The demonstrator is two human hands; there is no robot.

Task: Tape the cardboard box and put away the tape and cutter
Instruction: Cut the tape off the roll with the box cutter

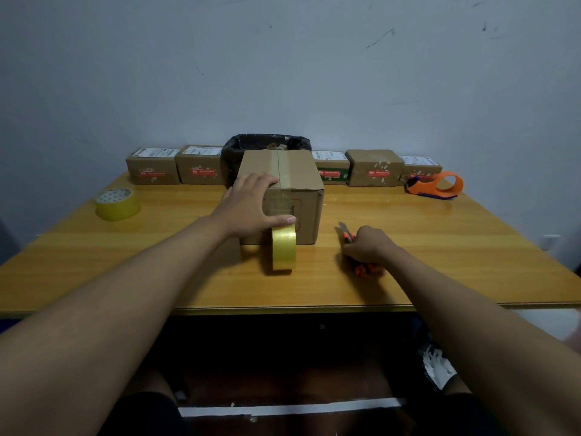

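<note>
Cardboard box [284, 180] sits mid-counter [440, 247], a tape strip running over its top seam and down the front face; left hand [248, 209] lies spread on the near left top edge, thumb pressing the strip just above the yellow tape roll [283, 248], which stands on edge against the box front. Right hand [366, 243] is curled around the orange cutter [349, 239] on the counter right of the box, blade tip showing. Second tape roll [118, 203] lies far left, orange dispenser [435, 185] far right, small parcels [374, 168] along the wall.
</note>
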